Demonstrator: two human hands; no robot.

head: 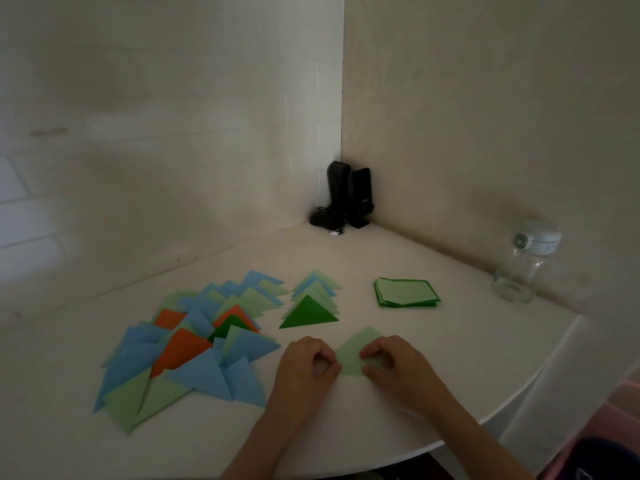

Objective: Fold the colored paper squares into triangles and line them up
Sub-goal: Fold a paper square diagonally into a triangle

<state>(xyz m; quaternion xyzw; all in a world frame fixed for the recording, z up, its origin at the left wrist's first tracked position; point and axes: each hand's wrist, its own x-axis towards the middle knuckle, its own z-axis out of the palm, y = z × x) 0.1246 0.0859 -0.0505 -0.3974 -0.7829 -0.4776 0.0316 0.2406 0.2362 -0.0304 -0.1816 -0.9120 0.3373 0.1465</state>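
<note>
Each hand, left hand (309, 362) and right hand (393, 362), pinches the light-green paper (353, 351), which looks thin, limp and best held by its corners.

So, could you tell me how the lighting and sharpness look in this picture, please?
Head view: dim and low in contrast; the wide lens bends the table edge and wall lines; both hands on the light green paper look slightly soft; the glass jar at right is blurred.

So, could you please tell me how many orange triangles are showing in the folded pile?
3: one at the pile's far left, one near its middle beside the dark green triangle, and the largest lower down. Blue and green triangles overlap them, so more could be hidden.
</note>
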